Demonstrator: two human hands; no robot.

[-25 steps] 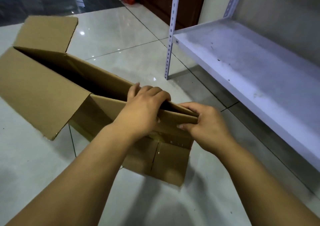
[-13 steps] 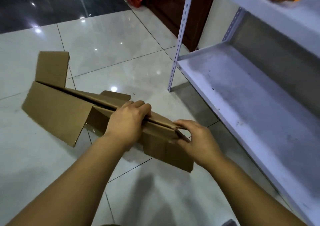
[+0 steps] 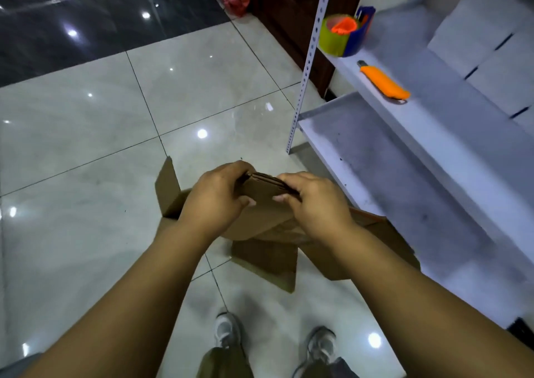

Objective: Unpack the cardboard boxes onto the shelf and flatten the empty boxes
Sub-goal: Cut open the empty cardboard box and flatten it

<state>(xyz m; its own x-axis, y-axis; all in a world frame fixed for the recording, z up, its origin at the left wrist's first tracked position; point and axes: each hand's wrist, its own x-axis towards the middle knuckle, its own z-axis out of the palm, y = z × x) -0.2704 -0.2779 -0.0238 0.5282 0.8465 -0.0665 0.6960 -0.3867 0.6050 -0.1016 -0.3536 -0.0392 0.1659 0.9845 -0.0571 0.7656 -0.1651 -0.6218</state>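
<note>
Where it is held above the floor (image 3: 86, 152) in front of the shelf (image 3: 384, 158), the box (image 3: 260, 204) shows as a collapsed brown cardboard item, its panels pressed together at the top edge and its loose flaps hanging and splaying below, one flap out to the left, others down toward the shoes (image 3: 228, 331). Left hand (image 3: 215, 197): fingers curled over the top edge, thumb on the near face, grasping the left part of the folded edge. Right hand (image 3: 312, 204): fingers likewise wrapped over the edge, thumb pinching the near face, grasping the right part; the two hands sit close together. Handling, by judgement: light for its bulk, stiff across a panel yet ready to bend at every crease, dry and not slippery, not fragile though the flaps may tear or spring open. Best hold: along the doubled top edge where the layers stack, both hands, so the panels stay shut; a single flap would fold and swing. Also on the shelf: tape roll (image 3: 338, 35), orange cutter (image 3: 384, 84), white packs (image 3: 497, 56).
</note>
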